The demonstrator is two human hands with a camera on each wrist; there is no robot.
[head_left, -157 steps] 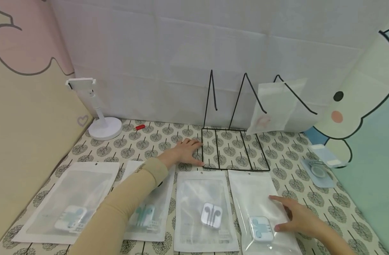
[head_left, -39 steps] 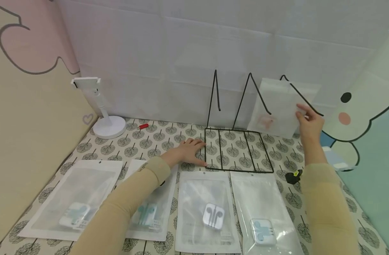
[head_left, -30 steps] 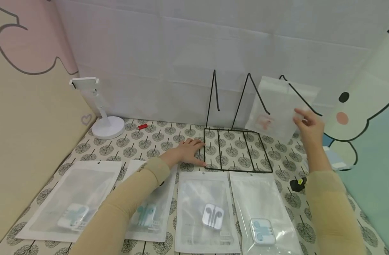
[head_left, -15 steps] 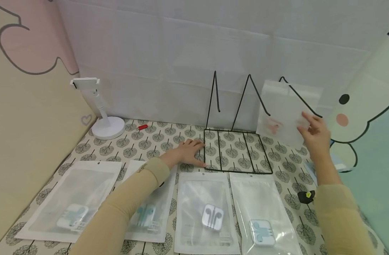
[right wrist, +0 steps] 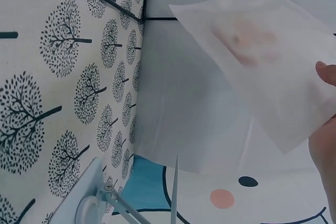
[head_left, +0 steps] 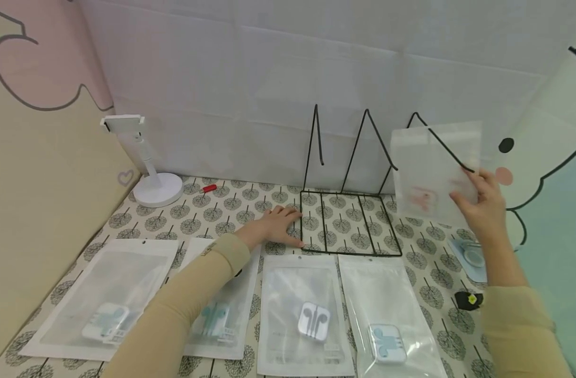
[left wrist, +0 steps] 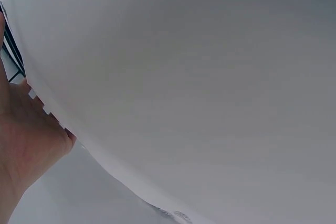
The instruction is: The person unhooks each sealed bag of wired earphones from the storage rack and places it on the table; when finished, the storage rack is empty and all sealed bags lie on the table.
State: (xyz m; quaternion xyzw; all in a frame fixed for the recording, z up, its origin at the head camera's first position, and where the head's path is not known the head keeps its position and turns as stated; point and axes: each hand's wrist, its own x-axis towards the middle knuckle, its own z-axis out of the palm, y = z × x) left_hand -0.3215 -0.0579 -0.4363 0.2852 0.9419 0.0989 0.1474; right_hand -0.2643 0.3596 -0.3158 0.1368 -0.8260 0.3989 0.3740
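A translucent white zip pouch point(head_left: 410, 152) with a reddish item inside hangs at the rightmost prong of the black wire rack point(head_left: 325, 223); the prong crosses its front near the top. My right hand point(head_left: 487, 207) pinches the pouch's lower right side, thumb in front. In the right wrist view the pouch point(right wrist: 268, 77) hangs tilted and the hand shows only at the right edge. My left hand point(head_left: 275, 226) rests at the left side of the rack's base, fingers spread. In the left wrist view, a pale surface hides most of the scene.
Flat pouches with earphone cases lie in a row in front, including a middle pouch point(head_left: 292, 289) and a right one point(head_left: 387, 283). A white stand point(head_left: 157, 189) and red item point(head_left: 209, 188) stand behind left. At right are a blue stand point(head_left: 472, 257) and black item point(head_left: 468, 300).
My right hand has gone from the flat pouch at front right to the hanging pouch. It has since drawn that pouch rightward and outward along the prong. The left hand has stayed put.
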